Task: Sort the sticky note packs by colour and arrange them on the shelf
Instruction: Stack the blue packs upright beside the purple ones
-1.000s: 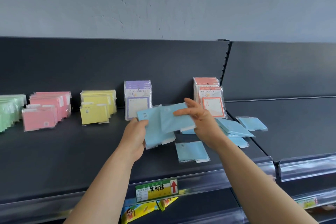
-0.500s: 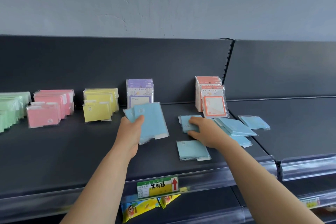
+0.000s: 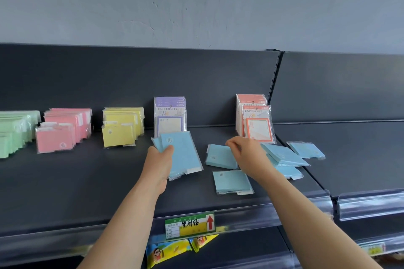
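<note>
On the dark shelf (image 3: 76, 181), upright rows stand at the back: green packs (image 3: 13, 131) at the far left, then pink packs (image 3: 63, 129), yellow packs (image 3: 121, 126) and purple packs (image 3: 170, 116), all facing forward.

In front of the purple row, the left hand (image 3: 158, 159) grips a few held blue packs (image 3: 183, 153), thumb curled over their faces and fingers behind. They are lifted off the shelf, faces turned up toward the camera. Their long axis runs near to far, the far end leaning slightly left and the white flap at the near end.

Right of them a flat blue pack (image 3: 220, 156) lies on the shelf, and a front blue pack (image 3: 231, 181) lies nearer the edge, long axis near to far. The right hand (image 3: 247, 153) is over the flat one's right edge with fingers curled; whether it pinches the pack cannot be told.

Orange packs (image 3: 255, 120) stand behind. A loose blue pile (image 3: 284, 155) lies askew beside the wrist, and a lone blue pack (image 3: 306, 149) lies flat on the next bay.
</note>
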The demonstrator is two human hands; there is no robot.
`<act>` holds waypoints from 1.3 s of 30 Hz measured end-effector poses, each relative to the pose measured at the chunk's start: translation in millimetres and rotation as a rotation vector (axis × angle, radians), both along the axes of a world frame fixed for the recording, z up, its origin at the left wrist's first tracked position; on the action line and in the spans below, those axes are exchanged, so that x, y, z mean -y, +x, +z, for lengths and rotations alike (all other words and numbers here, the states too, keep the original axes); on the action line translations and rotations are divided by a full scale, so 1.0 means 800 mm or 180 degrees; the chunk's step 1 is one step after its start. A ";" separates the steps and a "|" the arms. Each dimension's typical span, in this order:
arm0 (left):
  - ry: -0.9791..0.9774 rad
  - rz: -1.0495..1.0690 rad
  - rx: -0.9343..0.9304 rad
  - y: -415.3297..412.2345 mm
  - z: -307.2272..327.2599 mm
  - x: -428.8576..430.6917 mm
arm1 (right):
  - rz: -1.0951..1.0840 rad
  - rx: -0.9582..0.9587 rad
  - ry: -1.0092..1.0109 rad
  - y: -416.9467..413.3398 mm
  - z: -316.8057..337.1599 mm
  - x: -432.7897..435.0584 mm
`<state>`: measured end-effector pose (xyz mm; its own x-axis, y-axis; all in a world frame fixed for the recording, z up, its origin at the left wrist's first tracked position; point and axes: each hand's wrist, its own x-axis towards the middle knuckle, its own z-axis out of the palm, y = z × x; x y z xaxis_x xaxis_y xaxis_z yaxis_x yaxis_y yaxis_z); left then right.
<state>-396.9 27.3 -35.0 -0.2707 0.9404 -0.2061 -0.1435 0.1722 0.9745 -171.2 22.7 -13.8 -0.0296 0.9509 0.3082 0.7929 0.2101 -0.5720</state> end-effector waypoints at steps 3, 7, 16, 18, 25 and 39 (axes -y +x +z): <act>-0.0026 0.0038 0.0000 0.001 -0.002 -0.001 | 0.0212 0.0534 -0.0620 -0.001 0.006 0.002; -0.0029 0.0040 0.0008 0.001 -0.002 -0.001 | 0.0225 0.0968 -0.1130 -0.004 0.011 0.004; -0.0038 -0.0092 -0.0044 -0.003 0.002 0.004 | -0.0161 -0.0434 -0.0660 -0.004 0.003 -0.007; -0.0014 -0.0103 0.0019 -0.002 0.004 0.005 | -0.0207 -0.0572 -0.0574 -0.003 0.006 -0.007; 0.0256 0.0309 0.0241 0.004 0.017 0.008 | 0.0111 0.0172 -0.0914 0.001 0.002 0.005; 0.0913 -0.0340 0.1000 0.066 0.050 0.018 | 0.0545 -0.2146 -0.0779 -0.034 0.030 0.000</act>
<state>-343.9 13.3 5.2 -0.1347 0.9908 0.0107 -0.4368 -0.0691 0.8969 -198.2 22.9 10.1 -0.0629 0.9938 0.0915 0.2202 0.1032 -0.9700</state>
